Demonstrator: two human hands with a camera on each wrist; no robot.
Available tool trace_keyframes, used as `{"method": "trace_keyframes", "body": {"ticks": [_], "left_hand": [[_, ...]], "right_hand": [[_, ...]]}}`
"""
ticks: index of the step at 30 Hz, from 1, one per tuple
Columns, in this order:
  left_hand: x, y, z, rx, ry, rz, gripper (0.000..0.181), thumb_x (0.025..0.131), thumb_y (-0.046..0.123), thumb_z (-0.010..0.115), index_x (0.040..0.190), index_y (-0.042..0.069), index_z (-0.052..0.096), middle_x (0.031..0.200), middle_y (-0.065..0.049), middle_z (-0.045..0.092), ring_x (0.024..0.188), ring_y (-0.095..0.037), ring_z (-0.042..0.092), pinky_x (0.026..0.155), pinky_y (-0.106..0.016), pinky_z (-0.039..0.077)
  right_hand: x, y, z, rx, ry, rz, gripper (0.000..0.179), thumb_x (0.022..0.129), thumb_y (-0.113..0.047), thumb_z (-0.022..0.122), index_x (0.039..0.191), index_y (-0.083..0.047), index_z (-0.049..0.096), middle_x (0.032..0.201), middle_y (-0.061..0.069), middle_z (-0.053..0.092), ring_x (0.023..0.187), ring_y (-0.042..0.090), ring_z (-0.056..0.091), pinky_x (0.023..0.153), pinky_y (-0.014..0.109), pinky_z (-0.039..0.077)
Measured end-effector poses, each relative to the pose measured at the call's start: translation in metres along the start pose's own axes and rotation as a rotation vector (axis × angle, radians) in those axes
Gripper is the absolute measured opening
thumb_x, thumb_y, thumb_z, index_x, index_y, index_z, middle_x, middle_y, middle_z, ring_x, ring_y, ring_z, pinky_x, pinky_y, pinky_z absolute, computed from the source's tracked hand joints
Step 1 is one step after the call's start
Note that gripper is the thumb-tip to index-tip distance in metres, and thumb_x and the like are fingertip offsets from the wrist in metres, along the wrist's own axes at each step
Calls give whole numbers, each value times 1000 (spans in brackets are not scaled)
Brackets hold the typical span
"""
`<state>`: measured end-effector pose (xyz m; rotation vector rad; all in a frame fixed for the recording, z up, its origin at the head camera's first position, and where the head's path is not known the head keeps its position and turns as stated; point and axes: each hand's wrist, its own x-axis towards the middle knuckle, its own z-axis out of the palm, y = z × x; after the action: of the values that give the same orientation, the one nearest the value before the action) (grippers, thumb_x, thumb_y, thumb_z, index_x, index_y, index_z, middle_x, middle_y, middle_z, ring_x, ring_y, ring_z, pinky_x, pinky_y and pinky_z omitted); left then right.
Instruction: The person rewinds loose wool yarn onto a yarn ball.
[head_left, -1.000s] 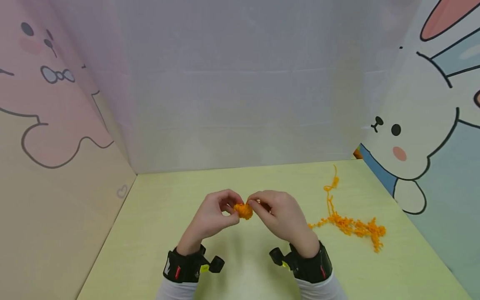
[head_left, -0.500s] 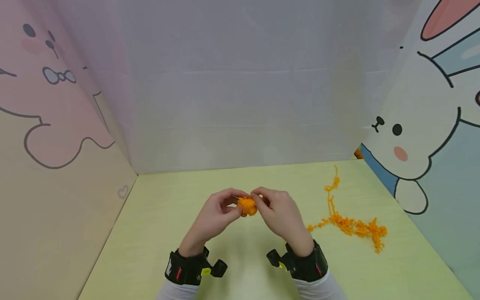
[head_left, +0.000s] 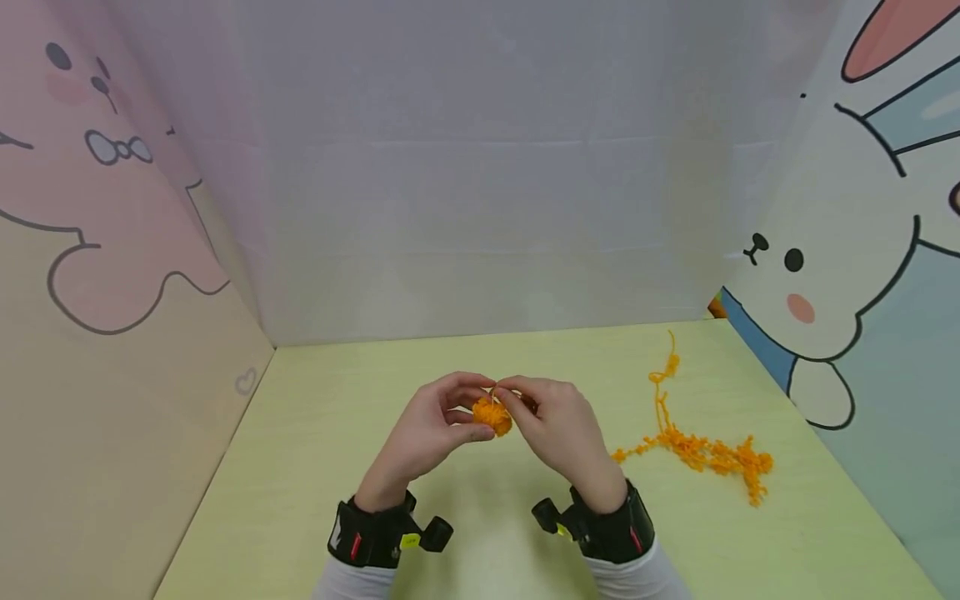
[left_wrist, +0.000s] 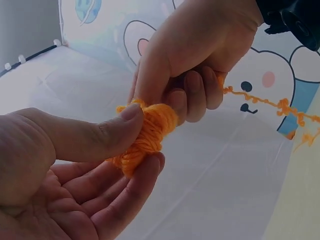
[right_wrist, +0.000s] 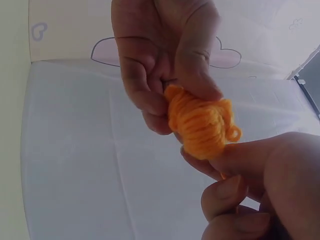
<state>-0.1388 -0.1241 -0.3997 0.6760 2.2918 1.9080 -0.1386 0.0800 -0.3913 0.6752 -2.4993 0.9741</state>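
Note:
A small ball of orange yarn [head_left: 491,416] is held above the table between both hands. My left hand [head_left: 433,423] pinches it, and the left wrist view shows the thumb on one side of the wound yarn [left_wrist: 145,137] and fingers on the other. My right hand [head_left: 558,423] is right beside the ball, its thumb and forefinger pinching the yarn strand at the ball's upper edge. In the right wrist view the ball [right_wrist: 200,125] has many parallel wraps and a small loose loop. From the right hand's curled fingers a knobbly strand [left_wrist: 255,97] trails off.
A tangled heap of orange yarn [head_left: 705,451] lies on the pale yellow table [head_left: 315,450] at the right, with a thin tail reaching toward the back. White fabric [head_left: 480,208] hangs behind the table, and cartoon-printed panels [head_left: 825,292] stand at both sides.
The right hand has shifted round the ball's upper edge, and a strand now runs over the ball's top. The ball has turned slightly in the left fingers. The yarn heap looks unmoved.

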Motion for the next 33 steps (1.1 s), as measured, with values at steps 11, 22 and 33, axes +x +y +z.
{"method": "trace_keyframes", "body": {"ticks": [11,22,33], "left_hand": [[-2,1,-8,-113,42,75,28,87,5,74,115,7,70,113,-12,67,91,-29,63,79,-28,58],[-1,-1,-6,-245,67,-4,35,86,3,74,120,2,62,116,-18,64,100,-33,62,83,-34,59],[4,-4,-6,-267,360,2,31,89,7,73,115,-4,62,110,-22,65,90,-31,65,78,-28,60]], "right_hand": [[1,4,4,-40,-104,110,21,99,-32,60,110,-21,74,63,-11,52,49,11,41,43,26,34],[1,5,5,-64,-100,146,23,99,-34,60,110,-20,75,65,-11,54,51,12,43,44,27,36],[-4,-5,4,-42,-324,120,15,99,-33,60,100,-28,74,72,-18,60,52,7,47,48,27,41]]}}
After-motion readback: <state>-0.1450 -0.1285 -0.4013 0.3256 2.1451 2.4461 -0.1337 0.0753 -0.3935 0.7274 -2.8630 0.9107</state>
